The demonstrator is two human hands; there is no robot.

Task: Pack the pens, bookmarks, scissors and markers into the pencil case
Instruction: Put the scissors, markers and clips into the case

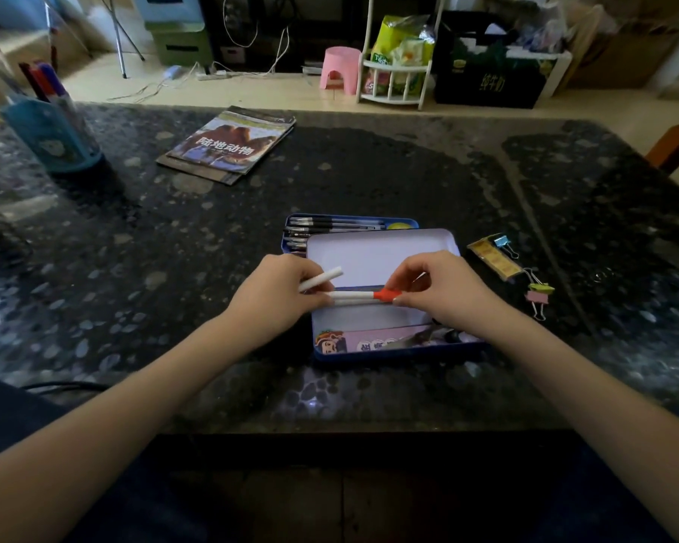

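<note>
While the left hand [275,297] at frame centre pinches white markers [351,297] and the right hand [443,291] grips their red-capped end above the open pencil case [385,248], the markers look mid-packing, next needing lowering flat beside the bookmarks [373,340] below.

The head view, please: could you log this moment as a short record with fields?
left hand: left hand grips white marker barrels
right hand: right hand pinches the red marker cap
case: open blue tin pencil case, bookmarks along its near edge
tray behind: black pens
table right: yellow strip, coloured binder clips
</note>
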